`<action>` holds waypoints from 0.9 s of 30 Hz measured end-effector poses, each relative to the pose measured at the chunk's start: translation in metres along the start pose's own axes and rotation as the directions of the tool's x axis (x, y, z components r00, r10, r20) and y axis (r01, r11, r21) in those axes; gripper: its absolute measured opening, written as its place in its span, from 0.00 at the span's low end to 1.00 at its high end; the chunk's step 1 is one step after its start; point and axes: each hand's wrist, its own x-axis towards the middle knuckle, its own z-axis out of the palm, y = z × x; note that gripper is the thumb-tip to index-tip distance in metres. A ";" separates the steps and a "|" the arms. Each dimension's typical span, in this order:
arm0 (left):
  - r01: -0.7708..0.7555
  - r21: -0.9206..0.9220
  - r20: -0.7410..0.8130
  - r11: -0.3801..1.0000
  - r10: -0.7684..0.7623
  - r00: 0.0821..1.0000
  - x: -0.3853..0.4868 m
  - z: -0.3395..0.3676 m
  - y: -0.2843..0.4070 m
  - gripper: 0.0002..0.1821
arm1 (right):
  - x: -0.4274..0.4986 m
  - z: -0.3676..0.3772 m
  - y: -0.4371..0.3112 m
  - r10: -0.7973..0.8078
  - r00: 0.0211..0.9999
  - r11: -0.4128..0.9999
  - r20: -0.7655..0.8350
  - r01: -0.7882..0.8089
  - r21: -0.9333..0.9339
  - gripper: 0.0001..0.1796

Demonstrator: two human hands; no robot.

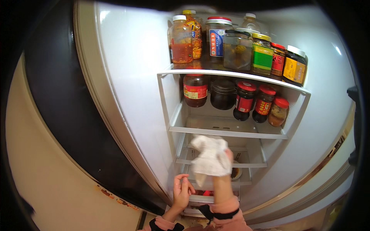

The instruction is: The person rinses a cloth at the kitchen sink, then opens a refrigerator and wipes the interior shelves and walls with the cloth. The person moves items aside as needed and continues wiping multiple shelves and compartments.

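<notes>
A white cloth (210, 157), slightly blurred, hangs spread from my right hand (229, 155), in front of the middle glass shelves of an open refrigerator. The cloth hides most of that hand; part of it shows at the cloth's right edge. Lower and to the left, my left hand (182, 190) is raised with fingers loosely bent and apart, holding nothing. Above the cloth, the front rim of a glass shelf (228, 133) runs across the refrigerator. A bowl with brown contents (236, 172) is partly hidden behind my right forearm.
Several jars and bottles, among them a green-labelled jar (262, 55), crowd the top shelf (231, 74). Below it are red-lidded jars (245, 99) and a dark clip-top jar (223, 94). The refrigerator's side walls (138, 72) flank the shelves; its door (318, 199) is at lower right.
</notes>
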 end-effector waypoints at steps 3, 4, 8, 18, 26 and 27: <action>0.012 -0.013 0.051 1.000 -0.011 0.999 0.000 0.003 -0.004 0.10 | -0.031 0.019 -0.048 -0.266 0.952 0.913 -0.149 0.199 -0.357 0.18; 0.013 -0.009 0.055 1.000 -0.012 0.998 0.000 0.004 -0.005 0.10 | -0.034 0.025 -0.056 -0.324 0.936 0.906 -0.140 0.265 -0.329 0.18; 0.017 -0.014 0.100 1.000 -0.016 0.995 -0.005 0.003 -0.005 0.10 | -0.017 0.039 -0.051 -0.425 0.904 0.371 0.045 0.220 -0.902 0.15; -0.015 0.023 -0.016 1.000 0.016 1.000 -0.015 -0.027 0.002 0.10 | 0.079 0.060 0.038 0.457 0.745 -0.551 0.486 0.666 -0.503 0.12; -0.015 -0.015 -0.075 1.000 0.014 0.997 -0.026 -0.031 -0.004 0.10 | 0.092 0.055 0.053 0.500 0.787 -0.583 0.362 0.615 -0.532 0.11; -0.002 -0.029 -0.056 1.000 0.000 0.998 -0.027 -0.028 -0.006 0.10 | 0.090 0.051 0.052 0.485 0.764 -0.545 0.426 0.645 -0.536 0.10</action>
